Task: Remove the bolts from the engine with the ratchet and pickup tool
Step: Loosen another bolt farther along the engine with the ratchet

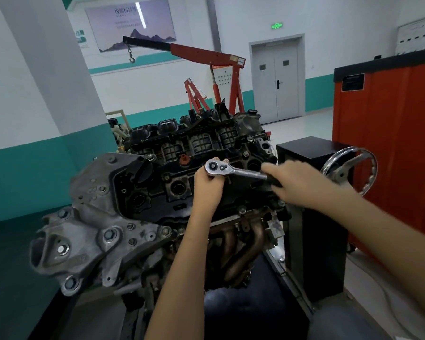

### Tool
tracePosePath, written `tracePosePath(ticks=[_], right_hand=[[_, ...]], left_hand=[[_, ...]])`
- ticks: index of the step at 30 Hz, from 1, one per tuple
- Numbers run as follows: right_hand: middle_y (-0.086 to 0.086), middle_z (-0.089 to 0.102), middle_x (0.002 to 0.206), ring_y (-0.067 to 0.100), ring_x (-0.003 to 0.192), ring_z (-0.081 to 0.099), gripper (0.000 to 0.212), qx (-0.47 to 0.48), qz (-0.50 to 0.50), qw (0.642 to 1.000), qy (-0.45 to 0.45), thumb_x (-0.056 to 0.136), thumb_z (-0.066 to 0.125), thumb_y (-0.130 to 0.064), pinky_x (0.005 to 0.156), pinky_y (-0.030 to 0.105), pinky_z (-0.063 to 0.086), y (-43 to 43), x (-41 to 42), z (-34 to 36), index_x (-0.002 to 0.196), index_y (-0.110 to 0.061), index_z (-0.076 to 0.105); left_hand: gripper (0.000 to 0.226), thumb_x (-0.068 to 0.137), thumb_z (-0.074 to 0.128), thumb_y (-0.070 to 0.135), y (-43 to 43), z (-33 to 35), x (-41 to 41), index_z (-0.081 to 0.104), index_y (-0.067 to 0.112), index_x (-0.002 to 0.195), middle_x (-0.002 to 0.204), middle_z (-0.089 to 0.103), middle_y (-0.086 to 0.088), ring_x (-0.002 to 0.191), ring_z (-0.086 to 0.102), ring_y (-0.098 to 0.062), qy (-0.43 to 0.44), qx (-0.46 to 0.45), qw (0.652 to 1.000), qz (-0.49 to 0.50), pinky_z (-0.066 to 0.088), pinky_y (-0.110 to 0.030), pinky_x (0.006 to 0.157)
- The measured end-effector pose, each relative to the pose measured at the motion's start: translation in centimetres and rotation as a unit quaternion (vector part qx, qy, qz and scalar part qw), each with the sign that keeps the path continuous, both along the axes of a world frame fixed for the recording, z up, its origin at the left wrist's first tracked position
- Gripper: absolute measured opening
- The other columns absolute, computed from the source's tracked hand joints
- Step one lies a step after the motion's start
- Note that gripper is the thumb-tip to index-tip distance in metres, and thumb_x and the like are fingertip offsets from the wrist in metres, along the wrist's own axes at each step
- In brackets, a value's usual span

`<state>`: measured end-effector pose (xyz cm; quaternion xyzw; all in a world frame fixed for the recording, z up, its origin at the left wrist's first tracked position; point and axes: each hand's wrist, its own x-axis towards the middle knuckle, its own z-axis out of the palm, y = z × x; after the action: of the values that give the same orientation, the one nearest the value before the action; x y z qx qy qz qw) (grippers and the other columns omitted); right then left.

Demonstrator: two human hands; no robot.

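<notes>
Left hand (207,185) curled, right hand (297,185) gripping, blurred

Your ratchet (221,168): chrome-silver head, black handle. Your engine (182,182): black top cover, ribbed grid pattern across the rear section; one small red cap (183,160) on it. Bracket (96,229) at your left: dull mottled grey metal. Manifold (255,239): rusty brown pipes. Hoist (206,52): red frame, black boom. Cabinet (390,143) at your right: orange-red panels, black top. Stand (312,148): black. Handwheel (342,171): bright silver. Wall (10,106): white above a teal band. Door (276,79): pale grey. Sign (276,26): green, lit. Floor (10,266): dark teal.
</notes>
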<state>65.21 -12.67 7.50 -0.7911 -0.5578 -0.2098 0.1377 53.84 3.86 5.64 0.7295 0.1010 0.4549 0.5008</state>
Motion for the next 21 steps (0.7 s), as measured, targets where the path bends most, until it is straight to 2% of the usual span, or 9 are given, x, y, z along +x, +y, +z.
tracePosePath(ticks=[2,5,7,9,12,14,17,19,21], right_hand=[[-0.006,0.046,0.065,0.017,0.057,0.051,0.020,0.075,0.007,0.986,0.147,0.084,0.057,-0.016,0.050,0.024,0.038,-0.1,-3.0,-4.2,0.090,-0.026,0.041],[0.002,0.050,0.064,0.011,0.051,0.048,0.022,0.206,0.035,0.902,0.378,0.083,0.057,-0.007,0.046,0.015,0.036,1.9,-8.8,-8.9,0.086,-0.024,0.044],[-0.001,0.047,0.060,0.004,0.048,0.048,0.022,0.260,0.045,0.863,0.431,0.082,0.056,-0.003,0.048,0.009,0.035,4.4,-11.7,-10.1,0.090,-0.022,0.048],[-0.007,0.042,0.054,0.001,0.047,0.049,0.026,0.276,0.066,0.851,0.443,0.081,0.055,0.000,0.048,0.007,0.036,5.3,-12.8,-9.9,0.084,-0.023,0.044],[0.002,0.050,0.059,0.008,0.048,0.049,0.021,0.210,0.073,0.886,0.408,0.080,0.056,-0.003,0.043,0.012,0.035,3.3,-9.8,-9.0,0.091,-0.019,0.050],[0.008,0.057,0.067,0.023,0.055,0.056,0.022,0.140,0.079,0.923,0.351,0.080,0.056,-0.003,0.049,0.020,0.043,0.9,-6.4,-7.6,0.096,-0.018,0.053],[0.000,0.054,0.072,0.019,0.059,0.058,0.022,0.022,0.060,0.978,0.198,0.086,0.058,-0.010,0.052,0.028,0.047,-1.4,-0.7,-3.2,0.105,-0.019,0.052],[-0.011,0.043,0.066,0.015,0.061,0.052,0.018,-0.025,0.025,0.998,0.048,0.088,0.058,-0.016,0.054,0.024,0.036,-1.4,1.3,0.0,0.103,-0.021,0.048],[-0.012,0.038,0.064,0.018,0.063,0.050,0.020,-0.020,0.016,1.000,0.004,0.088,0.057,-0.019,0.050,0.022,0.029,-0.9,0.9,0.9,0.093,-0.028,0.039]], left_hand=[[0.039,0.099,0.054,0.014,-0.6,-0.2,0.3,0.033,0.013,0.065,0.057,0.033,0.011,0.060,0.030,-0.011,-0.008,0.008,1.000,-0.004,0.031,-0.019,0.058],[0.047,0.098,0.054,0.011,-2.0,-0.1,0.9,0.027,0.019,0.061,0.055,0.026,0.013,0.056,0.023,-0.006,-0.013,0.010,1.000,0.016,0.025,-0.021,0.055],[0.047,0.098,0.055,0.010,-2.0,0.1,1.1,0.025,0.019,0.062,0.057,0.023,0.010,0.057,0.021,-0.007,-0.012,0.006,0.999,0.032,0.024,-0.024,0.058],[0.046,0.098,0.056,0.013,-1.4,0.2,0.9,0.026,0.020,0.063,0.060,0.023,0.007,0.061,0.022,-0.011,0.010,0.008,0.999,0.039,0.024,-0.030,0.063],[0.052,0.097,0.058,0.016,-0.8,0.2,0.6,0.033,0.033,0.055,0.054,0.030,0.012,0.060,0.027,-0.009,0.028,0.016,0.999,0.018,0.028,-0.028,0.063],[0.053,0.096,0.058,0.017,-0.8,0.1,0.7,0.040,0.036,0.050,0.050,0.036,0.016,0.056,0.030,-0.003,0.038,0.050,0.998,0.013,0.030,-0.024,0.060],[0.053,0.093,0.056,0.006,-0.8,0.6,0.9,0.057,0.041,0.053,0.053,0.052,0.020,0.056,0.044,0.004,0.045,0.073,0.996,0.008,0.036,-0.015,0.061],[0.048,0.090,0.054,-0.001,-0.5,0.7,0.7,0.064,0.034,0.058,0.058,0.058,0.018,0.062,0.050,0.001,0.038,0.074,0.997,0.003,0.039,-0.016,0.065],[0.035,0.092,0.056,0.004,-0.2,0.4,0.4,0.053,0.016,0.060,0.059,0.049,0.012,0.066,0.045,-0.008,0.017,0.044,0.999,-0.004,0.037,-0.022,0.067]])
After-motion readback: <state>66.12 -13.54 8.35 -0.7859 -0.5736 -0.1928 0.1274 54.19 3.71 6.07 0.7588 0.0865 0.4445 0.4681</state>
